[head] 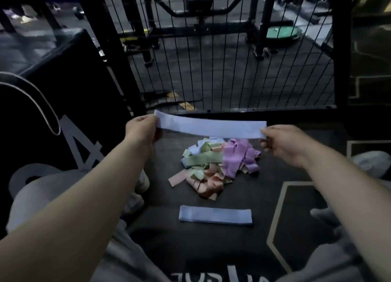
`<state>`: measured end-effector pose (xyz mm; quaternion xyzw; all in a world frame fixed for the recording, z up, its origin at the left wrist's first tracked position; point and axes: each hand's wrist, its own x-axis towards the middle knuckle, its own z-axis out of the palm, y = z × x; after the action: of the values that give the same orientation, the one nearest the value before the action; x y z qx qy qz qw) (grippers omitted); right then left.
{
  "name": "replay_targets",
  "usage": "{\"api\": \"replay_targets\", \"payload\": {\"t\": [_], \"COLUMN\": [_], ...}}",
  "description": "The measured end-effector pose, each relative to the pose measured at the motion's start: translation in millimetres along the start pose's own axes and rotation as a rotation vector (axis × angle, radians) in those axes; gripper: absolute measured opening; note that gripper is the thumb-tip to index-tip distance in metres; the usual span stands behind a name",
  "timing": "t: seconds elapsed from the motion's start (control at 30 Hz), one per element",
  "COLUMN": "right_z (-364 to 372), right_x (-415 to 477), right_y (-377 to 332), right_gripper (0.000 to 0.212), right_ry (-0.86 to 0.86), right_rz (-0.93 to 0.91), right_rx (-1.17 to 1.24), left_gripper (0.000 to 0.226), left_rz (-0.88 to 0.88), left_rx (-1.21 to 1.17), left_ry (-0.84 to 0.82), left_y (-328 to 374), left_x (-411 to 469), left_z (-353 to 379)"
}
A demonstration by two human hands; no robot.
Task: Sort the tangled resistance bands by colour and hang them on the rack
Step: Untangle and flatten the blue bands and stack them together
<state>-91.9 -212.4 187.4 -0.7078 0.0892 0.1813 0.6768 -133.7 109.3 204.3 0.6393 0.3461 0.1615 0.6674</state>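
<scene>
I see both arms extended: left hand (141, 129) and right hand (281, 143), fingers (148, 119) pinching one held blue band (211, 128) taut; one flat blue band (215, 216), one tangled pile (215, 165).

Reaching forward and spread apart, the left hand (140, 131) and right hand (283, 144) each pinch one end of a blue band (211, 128).

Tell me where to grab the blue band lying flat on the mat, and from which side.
Probably pinch its right short end, from above and the right. The flat blue band lies straight and flush on the mat, clear of the tangled pile, so only an end offers a liftable edge. The right hand must first release the stretched band.
</scene>
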Motion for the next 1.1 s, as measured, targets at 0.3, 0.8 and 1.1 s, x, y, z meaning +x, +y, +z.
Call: {"api": "replay_targets", "payload": {"t": [0.3,0.8,1.1], "right_z": [4.8,16.4,20.6], "right_x": [56.8,97.7,89.7], "right_y": [127.5,286.6,307.1], "right_gripper": [0.011,0.023,0.018], "right_ry": [0.142,0.148,0.104], "right_rz": [0.351,0.655,0.596], "right_rx": [-0.477,-0.847,-0.897], "left_gripper": [0.007,0.030,0.012], "left_rz": [-0.550,-0.618,-0.574], "left_rx": [0.342,0.837,0.884], "left_ry": [-0.055,-0.178,-0.084], "left_y": [-180.4,-327.4,-357.8], "left_x": [42.1,52.7,49.2], "left_z": [7.6,8.2,4.0]}}
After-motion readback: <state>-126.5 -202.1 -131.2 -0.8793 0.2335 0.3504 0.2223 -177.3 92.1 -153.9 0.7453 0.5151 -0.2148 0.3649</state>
